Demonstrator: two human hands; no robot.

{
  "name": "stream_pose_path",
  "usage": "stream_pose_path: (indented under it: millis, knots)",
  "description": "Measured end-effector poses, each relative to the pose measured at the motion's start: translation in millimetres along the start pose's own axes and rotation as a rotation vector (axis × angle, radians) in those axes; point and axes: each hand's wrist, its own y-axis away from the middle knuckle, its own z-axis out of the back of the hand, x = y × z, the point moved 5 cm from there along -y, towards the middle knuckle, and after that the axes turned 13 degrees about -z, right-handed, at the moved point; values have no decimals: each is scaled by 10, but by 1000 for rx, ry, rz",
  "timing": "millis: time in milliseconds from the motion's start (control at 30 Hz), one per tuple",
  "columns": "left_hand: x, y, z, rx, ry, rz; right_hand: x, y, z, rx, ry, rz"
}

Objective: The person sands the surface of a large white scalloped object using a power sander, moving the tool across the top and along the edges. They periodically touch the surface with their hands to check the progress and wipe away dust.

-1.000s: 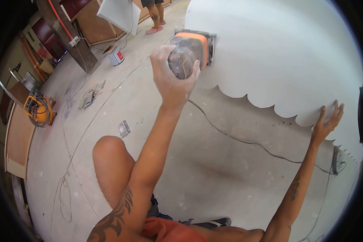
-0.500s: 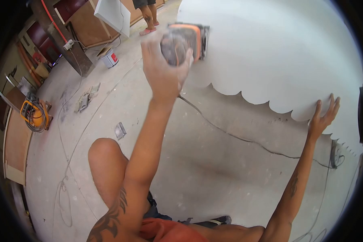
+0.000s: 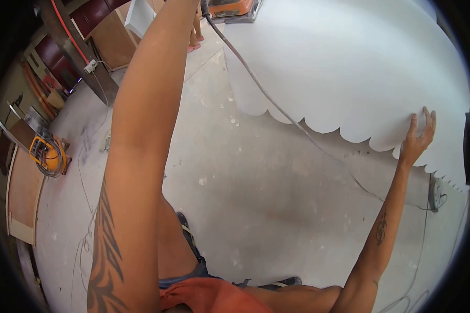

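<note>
A large white panel (image 3: 344,68) with a scalloped lower edge stretches across the upper right. An orange and black power sander (image 3: 230,9) is at its upper left part, cut off by the top of the view. My left forearm reaches up beside the sander, but my left hand is beyond the top edge, so its grip is hidden. From the sander a dark cord (image 3: 266,94) runs down over the panel and off to the right. My right hand (image 3: 419,141) rests near the panel's scalloped edge, fingers spread, holding nothing.
An orange-yellow compressor-like machine (image 3: 49,156) with coiled hose stands at left. Behind it rises a dark post (image 3: 70,49) bearing a socket box (image 3: 91,66). Another person's feet in pink sandals (image 3: 194,47) show near wooden cabinets (image 3: 109,44). Thin cords trail over the floor.
My left arm has stretched farther up, carrying the sander up along the panel; the hand that gripped it has left the view. My right hand stays at the panel's edge.
</note>
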Motion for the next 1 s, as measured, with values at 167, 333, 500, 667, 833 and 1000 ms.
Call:
stream_pose_path:
  millis: [167,333,500,667,833,1000]
  knots:
    - [-577,-217,-20,75,-491,330,13,-11,23,13,-3,-18]
    - [-1915,-333,-201,-646,-362,1031,33,-18,61,16,46,21]
    - [-2512,-247,-705,-762,-185,1262,31,0,47,23,19,12]
    - [-2947,-264,-1132,-917,-580,1199,54,-5,18,-2,-23,-35]
    - [-2793,-286,-897,-827,-632,1145,35,9,14,-26,0,-7]
    - [-1450,-44,-346,-126,-752,792,3,0,12,-6,12,-18]
